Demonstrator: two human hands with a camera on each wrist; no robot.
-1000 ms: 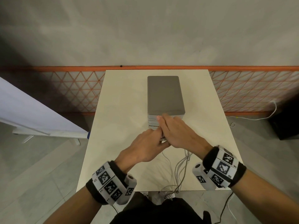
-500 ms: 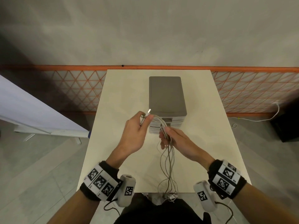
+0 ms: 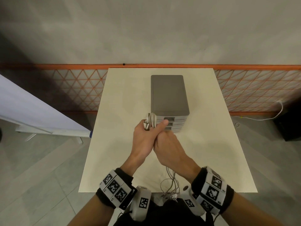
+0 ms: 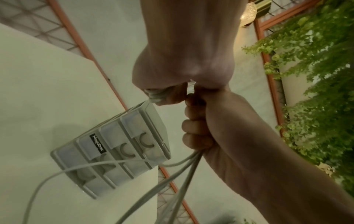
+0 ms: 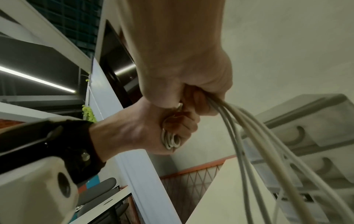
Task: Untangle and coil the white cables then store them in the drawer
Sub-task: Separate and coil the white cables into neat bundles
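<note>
**Grey room, orange trim, one pale table**

I look down on a cream table (image 3: pixel 162 160) pushed against a plain grey wall (image 3: pixel 146 30). An orange rail (image 3: pixel 244 67) runs along the wall's base, above an orange triangular lattice (image 3: pixel 252 92). The floor (image 3: pixel 40 176) is grey tile. A white board (image 3: pixel 29 111) leans at my left on a white stand. At the right a white cord (image 3: pixel 260 119) lies on the floor. My wrist views catch green foliage (image 4: pixel 316 75) and a ceiling strip light (image 5: pixel 36 80).
</note>
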